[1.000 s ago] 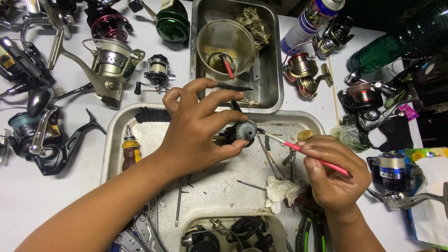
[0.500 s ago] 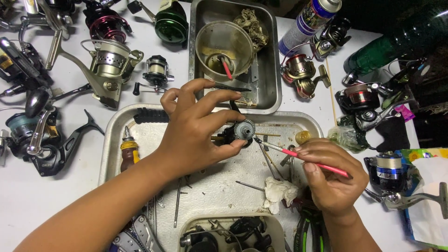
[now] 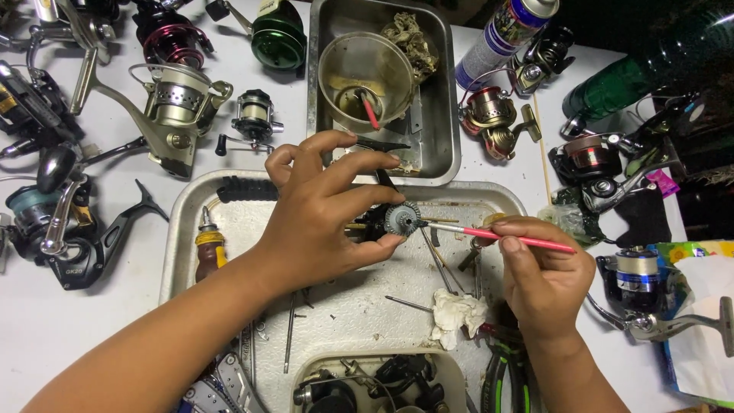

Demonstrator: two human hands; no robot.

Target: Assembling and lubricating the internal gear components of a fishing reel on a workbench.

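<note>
The left hand pinches a small grey toothed gear between thumb and fingertips, its grip clamped on the gear and the dark reel part behind it, above the middle of the metal tray near the bench's front edge. The gear's toothed face turns toward the bench's right edge. The right hand has its grip closed on a pink-handled brush; the brush lies nearly level, long axis running left to right, its tip pointing left and touching the gear. A crumpled white tissue lies on the tray just below the brush. A steel pan holding a plastic cup sits toward the far edge.
</note>
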